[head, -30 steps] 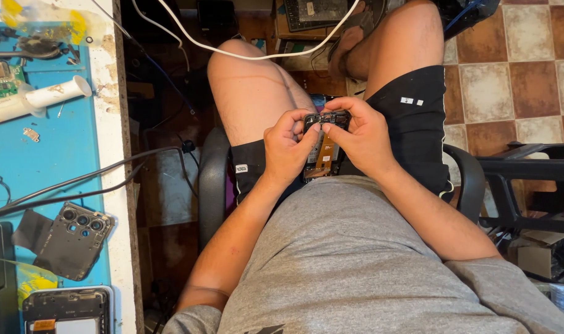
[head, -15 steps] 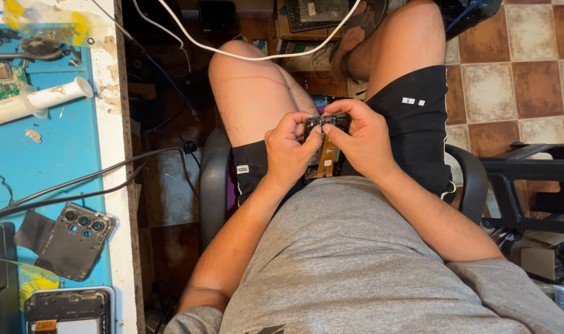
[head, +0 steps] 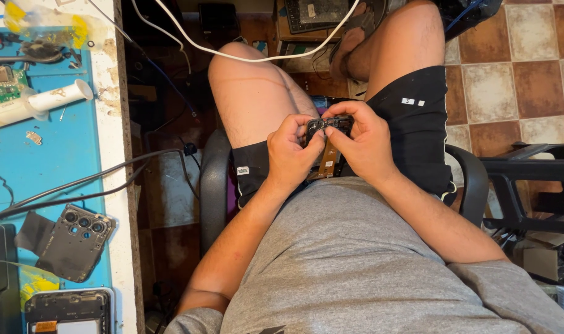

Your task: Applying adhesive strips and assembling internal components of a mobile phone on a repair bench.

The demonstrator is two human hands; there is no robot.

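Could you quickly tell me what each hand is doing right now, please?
Left hand: closed on the left end of a small dark phone part.
Right hand: closed on the same part's right end.

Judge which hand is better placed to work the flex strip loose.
Probably the right hand: its fingers sit on the small dark part above the brown flex strip, while the left hand grips the side.

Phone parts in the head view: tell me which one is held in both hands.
The small dark camera module with an orange flex strip, pinched between the left hand and right hand over the lap. The dark camera cover and the opened phone lie untouched on the blue mat.
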